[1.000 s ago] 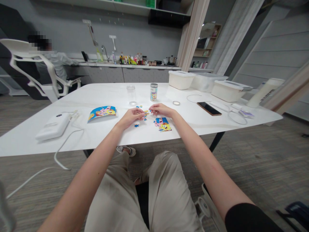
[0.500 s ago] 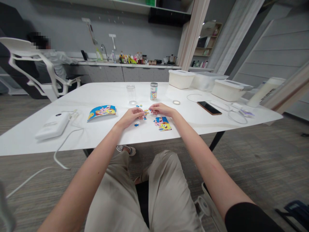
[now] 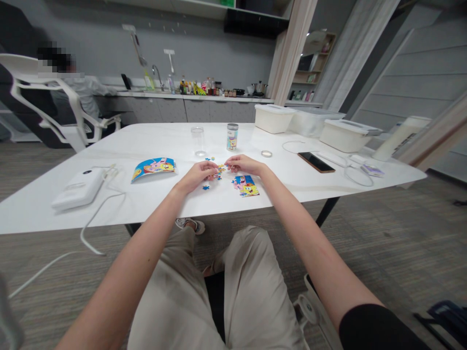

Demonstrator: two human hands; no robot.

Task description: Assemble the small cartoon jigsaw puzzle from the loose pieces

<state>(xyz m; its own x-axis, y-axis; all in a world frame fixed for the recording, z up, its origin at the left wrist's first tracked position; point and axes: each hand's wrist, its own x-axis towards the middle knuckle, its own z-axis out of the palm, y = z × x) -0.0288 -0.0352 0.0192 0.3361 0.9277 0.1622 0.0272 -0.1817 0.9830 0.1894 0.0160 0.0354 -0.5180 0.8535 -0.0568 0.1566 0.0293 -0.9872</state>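
My left hand (image 3: 197,175) and my right hand (image 3: 245,165) meet over a small cluster of loose puzzle pieces (image 3: 219,171) on the white table (image 3: 153,199). The fingers of both hands are curled and pinched together around tiny coloured pieces. Just right of the cluster lies a partly joined cartoon puzzle section (image 3: 245,185), below my right hand. A single blue piece (image 3: 206,187) lies near my left wrist. A curled cartoon picture card (image 3: 154,166) sits to the left of my left hand.
A clear empty jar (image 3: 198,141), a printed tin (image 3: 232,136) and a small lid (image 3: 266,153) stand behind the hands. A phone (image 3: 315,163), cables and white lidded bins (image 3: 273,119) lie right. A white device (image 3: 78,187) with cord lies left. A person sits at the far left.
Both hands stay at the cluster of pieces with only slight finger movement. The view has shifted a little.
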